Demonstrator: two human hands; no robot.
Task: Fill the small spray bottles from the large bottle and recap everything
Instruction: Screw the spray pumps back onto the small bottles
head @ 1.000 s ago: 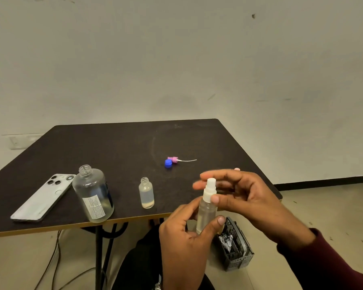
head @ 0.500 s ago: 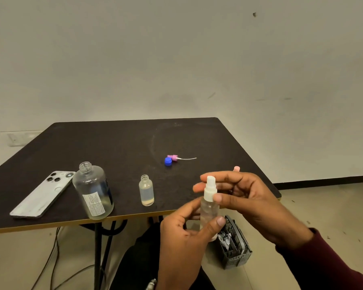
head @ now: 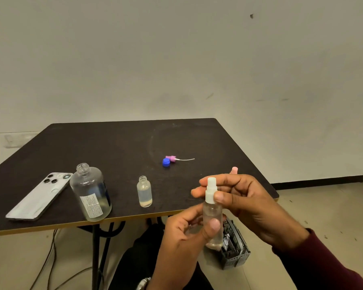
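Two small bottles: left hand (head: 182,237) grips one (head: 213,222), right hand (head: 245,201) pinches its sprayer (head: 210,190); the other (head: 144,192) stands uncapped beside one large bottle (head: 90,193).

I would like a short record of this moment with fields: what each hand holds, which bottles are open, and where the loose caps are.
left hand: grips the spray bottle body
right hand: pinches its white sprayer top
large bottle: on table, uncapped
small bottle: on table, uncapped, some liquid inside
blue cap: on table, beside pink sprayer head
phone: left of large bottle
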